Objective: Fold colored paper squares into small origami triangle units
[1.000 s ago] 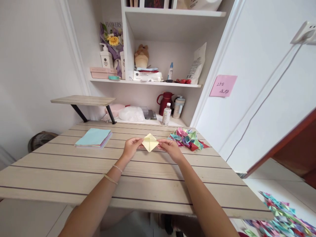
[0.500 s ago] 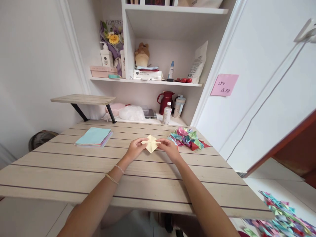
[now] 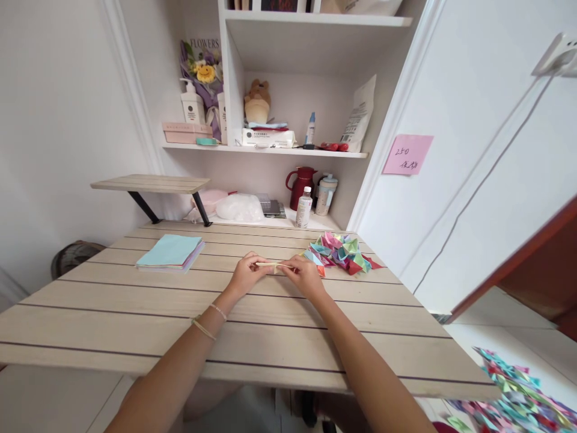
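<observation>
Between my two hands is a pale yellow piece of folded paper (image 3: 273, 265), seen nearly edge-on as a thin strip above the middle of the table. My left hand (image 3: 247, 273) pinches its left end, thumb below and fingers behind. On the other end, my right hand (image 3: 305, 275) has its thumb and fingers closed. Just beyond my right hand lies a pile of colourful folded paper pieces (image 3: 345, 251). A stack of square paper sheets (image 3: 170, 252), light blue on top, rests at the left of the table.
The slatted wooden table (image 3: 180, 313) reaches a white shelf unit holding a red jug (image 3: 301, 185), a clear bottle (image 3: 304, 208) and a cup (image 3: 326, 195). A small raised stand (image 3: 151, 183) is at the back left. More folded papers (image 3: 518, 391) lie on the floor at right.
The yellow folded paper was a flat diamond facing me; now it is turned or folded to a thin strip. My hands have come slightly closer together.
</observation>
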The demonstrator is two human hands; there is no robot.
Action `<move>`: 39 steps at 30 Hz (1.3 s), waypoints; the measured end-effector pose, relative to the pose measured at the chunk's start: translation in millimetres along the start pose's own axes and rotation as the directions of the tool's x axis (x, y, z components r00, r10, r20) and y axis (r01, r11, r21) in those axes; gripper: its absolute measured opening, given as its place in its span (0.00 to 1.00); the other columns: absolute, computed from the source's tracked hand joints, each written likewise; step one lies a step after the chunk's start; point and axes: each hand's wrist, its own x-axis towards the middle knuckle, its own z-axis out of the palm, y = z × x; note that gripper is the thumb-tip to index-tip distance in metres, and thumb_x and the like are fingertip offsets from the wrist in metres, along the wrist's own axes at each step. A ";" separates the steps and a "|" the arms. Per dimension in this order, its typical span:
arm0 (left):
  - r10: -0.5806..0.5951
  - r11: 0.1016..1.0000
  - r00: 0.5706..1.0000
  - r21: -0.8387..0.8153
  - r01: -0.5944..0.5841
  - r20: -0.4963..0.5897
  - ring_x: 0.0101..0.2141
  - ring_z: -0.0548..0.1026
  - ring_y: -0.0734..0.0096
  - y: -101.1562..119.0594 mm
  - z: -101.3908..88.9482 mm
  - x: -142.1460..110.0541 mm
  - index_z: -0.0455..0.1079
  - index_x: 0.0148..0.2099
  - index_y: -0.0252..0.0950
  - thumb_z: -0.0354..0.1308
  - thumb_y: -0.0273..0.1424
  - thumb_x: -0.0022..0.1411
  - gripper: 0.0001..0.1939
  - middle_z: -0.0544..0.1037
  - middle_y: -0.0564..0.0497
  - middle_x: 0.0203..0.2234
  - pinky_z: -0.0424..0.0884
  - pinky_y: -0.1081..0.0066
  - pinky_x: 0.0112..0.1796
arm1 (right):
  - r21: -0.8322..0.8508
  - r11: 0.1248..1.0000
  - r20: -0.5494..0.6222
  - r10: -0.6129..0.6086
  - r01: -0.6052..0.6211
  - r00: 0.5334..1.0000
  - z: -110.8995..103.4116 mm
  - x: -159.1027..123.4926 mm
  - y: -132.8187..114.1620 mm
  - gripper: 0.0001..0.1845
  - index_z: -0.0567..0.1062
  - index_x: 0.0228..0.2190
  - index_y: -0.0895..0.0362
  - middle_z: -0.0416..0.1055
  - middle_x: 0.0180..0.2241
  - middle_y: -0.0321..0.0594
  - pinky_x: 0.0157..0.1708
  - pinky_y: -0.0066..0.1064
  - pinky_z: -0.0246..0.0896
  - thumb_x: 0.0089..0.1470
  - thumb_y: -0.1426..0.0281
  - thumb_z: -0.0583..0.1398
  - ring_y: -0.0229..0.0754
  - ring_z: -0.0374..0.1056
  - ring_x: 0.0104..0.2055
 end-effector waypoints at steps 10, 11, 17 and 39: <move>-0.145 0.958 0.953 -0.202 0.202 0.265 0.21 0.71 0.74 -0.5 2.9 -3.8 0.70 0.30 0.30 0.60 0.36 0.48 0.12 0.73 0.50 0.19 0.68 0.72 0.26 | 0.385 0.891 0.190 0.178 -0.240 0.966 -6.1 1.4 -11.2 0.15 0.74 0.19 0.57 0.68 0.22 0.37 0.26 0.28 0.56 0.42 0.57 0.60 0.38 0.63 0.27; -0.122 0.958 0.954 -0.218 0.185 0.274 0.22 0.71 0.73 0.0 2.4 -3.6 0.70 0.30 0.31 0.60 0.36 0.48 0.12 0.73 0.50 0.20 0.69 0.71 0.27 | 0.427 0.853 0.256 0.204 -0.300 0.945 -7.2 1.6 -11.7 0.15 0.74 0.20 0.57 0.68 0.21 0.36 0.25 0.27 0.55 0.41 0.57 0.60 0.37 0.62 0.25; -0.142 0.946 0.945 -0.240 0.217 0.294 0.23 0.72 0.72 0.0 1.0 -2.7 0.70 0.30 0.30 0.61 0.36 0.46 0.13 0.75 0.49 0.21 0.70 0.71 0.27 | 0.520 0.723 0.395 0.269 -0.455 0.878 -8.3 1.3 -11.5 0.16 0.75 0.24 0.58 0.69 0.21 0.36 0.24 0.26 0.57 0.41 0.57 0.60 0.35 0.62 0.23; -0.179 0.920 0.923 -0.276 0.280 0.339 0.24 0.71 0.74 0.9 0.7 -2.7 0.70 0.31 0.29 0.61 0.33 0.47 0.12 0.73 0.50 0.22 0.69 0.73 0.27 | 0.535 0.738 0.413 0.197 -0.412 0.889 -9.6 0.6 -12.8 0.18 0.76 0.32 0.57 0.72 0.25 0.37 0.27 0.28 0.62 0.43 0.57 0.59 0.37 0.65 0.26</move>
